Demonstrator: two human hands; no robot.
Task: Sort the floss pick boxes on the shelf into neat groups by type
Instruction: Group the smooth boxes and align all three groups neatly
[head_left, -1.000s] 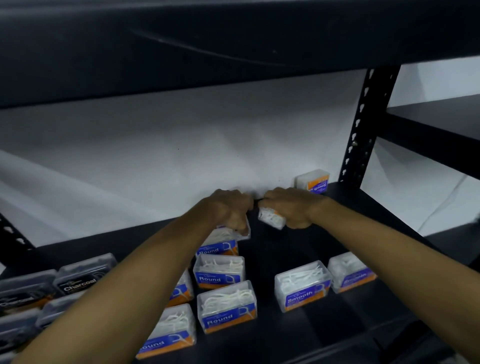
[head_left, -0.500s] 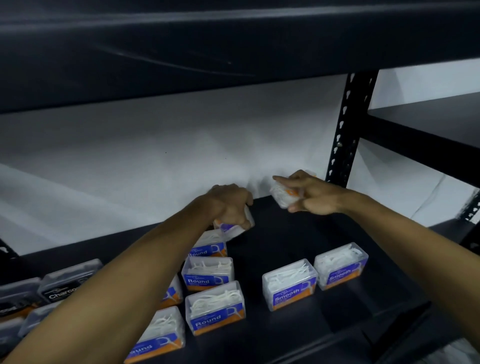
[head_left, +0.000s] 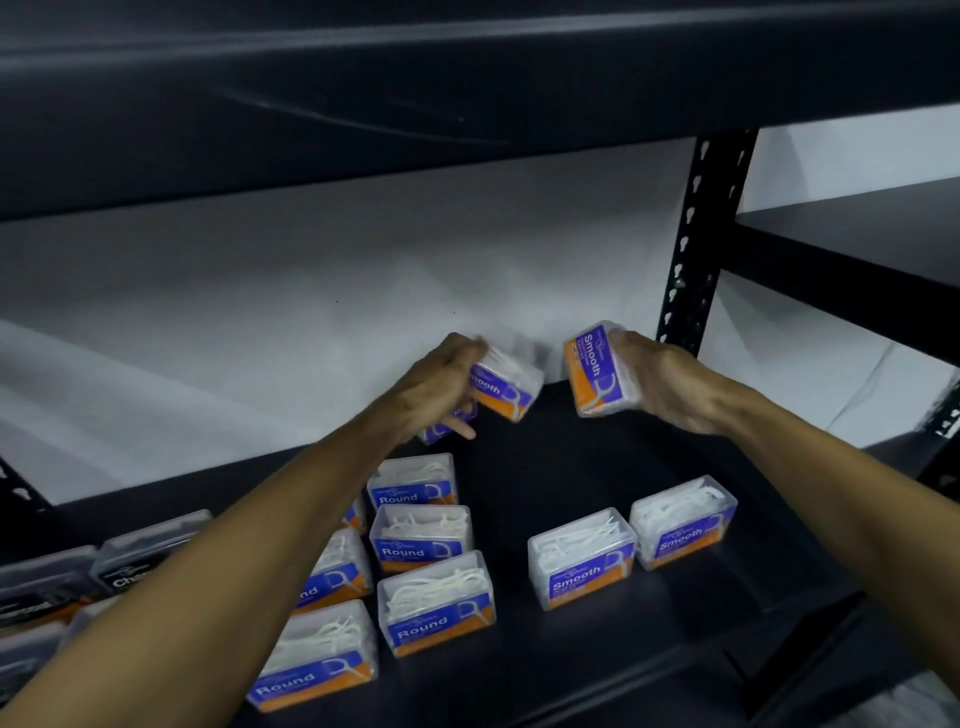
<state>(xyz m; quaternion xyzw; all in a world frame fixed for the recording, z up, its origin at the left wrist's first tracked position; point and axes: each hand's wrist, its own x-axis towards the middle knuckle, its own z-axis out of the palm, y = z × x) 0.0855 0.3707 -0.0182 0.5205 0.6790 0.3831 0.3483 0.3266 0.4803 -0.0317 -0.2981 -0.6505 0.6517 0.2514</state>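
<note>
Your left hand is closed around a Smooth box, tilted and lifted off the shelf near the back wall. Your right hand grips a second Smooth box, turned on end with its label facing left. Both boxes are in the air, near each other but apart.

Lower down, two Smooth boxes sit side by side on the right, the Round boxes fill two columns in the middle, and the Charcoal boxes lie at the far left, partly behind your left arm.

The likely next step is setting both held boxes down with the Smooth pair. Watch your left arm: it crosses right above the Round columns, and a low sweep could knock those rows askew. Another box lies just under your left fingers; its label is hidden, so check its type before you leave it there. The held boxes face differently, so setting them down as they are would leave the group untidy.
</note>
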